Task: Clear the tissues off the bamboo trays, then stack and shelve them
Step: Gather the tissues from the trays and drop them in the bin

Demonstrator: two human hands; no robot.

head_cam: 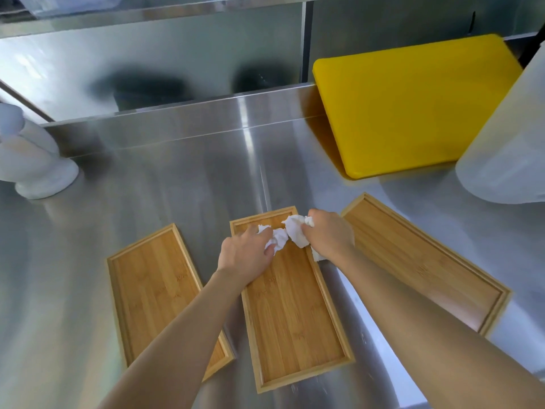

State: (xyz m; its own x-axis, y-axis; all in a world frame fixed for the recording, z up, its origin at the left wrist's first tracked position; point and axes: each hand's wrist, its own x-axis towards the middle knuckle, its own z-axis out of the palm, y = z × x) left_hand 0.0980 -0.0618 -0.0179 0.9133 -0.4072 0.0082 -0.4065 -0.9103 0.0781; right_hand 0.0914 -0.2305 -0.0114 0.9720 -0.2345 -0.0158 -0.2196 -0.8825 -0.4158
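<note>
Stainless steel bench (165, 184), brushed and reflective, with a low upstand along the back edge.

Three shallow rectangular bamboo trays with raised rims lie flat on it, side by side, none touching. Left bamboo tray (150, 278): bare, near end partly hidden under the left forearm. Middle bamboo tray (292, 317): long axis running away from the viewer, both hands working at its far end. Right bamboo tray (418, 258): angled, far end toward the middle, near end swung out right; bare, with the right forearm crossing its near-left side.

Left hand (244, 255): palm down over the far part of the middle tray, fingers curled onto a crumpled white tissue (278, 239) that rests on the tray floor. Right hand (330, 234): closed around a second crumpled white tissue wad (296, 231), bunched in the fist just above the tray's far right rim; a corner of white shows below the wrist by the rim. The two wads nearly meet; cannot tell whether they touch.

Yellow plastic cutting board (413, 104) leans against the back wall at far right. Translucent white plastic container (507, 137) stands at the right edge, in front of the board's corner. White plastic object (32, 160), blurred, stands at far left.
</note>
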